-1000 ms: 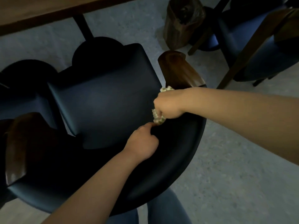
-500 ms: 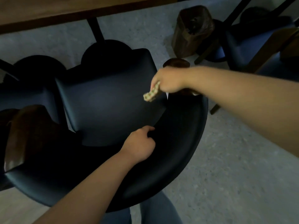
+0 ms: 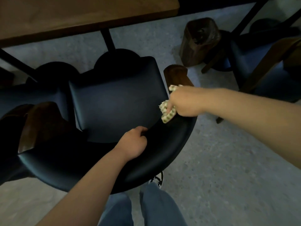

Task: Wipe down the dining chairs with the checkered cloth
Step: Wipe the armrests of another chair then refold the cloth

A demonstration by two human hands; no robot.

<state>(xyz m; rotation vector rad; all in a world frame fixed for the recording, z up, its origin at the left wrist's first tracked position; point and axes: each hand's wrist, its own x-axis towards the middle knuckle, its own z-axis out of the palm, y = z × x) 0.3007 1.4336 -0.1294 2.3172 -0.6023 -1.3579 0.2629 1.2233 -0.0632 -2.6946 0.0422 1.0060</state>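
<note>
Checkered cloth (image 3: 167, 112) bunched in right hand (image 3: 183, 101), pressed where right armrest (image 3: 176, 75) meets backrest of near chair (image 3: 117, 101). Left hand (image 3: 135, 145) gripping backrest's inner edge. Probably mid-wipe; left armrest (image 3: 37, 124) and far-right chair (image 3: 263, 66) seemingly still to do.

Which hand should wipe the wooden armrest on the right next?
Probably the right hand: it already grips the checkered cloth and sits against the wooden armrest. The left hand holds no cloth, resting on the chair back.
</note>
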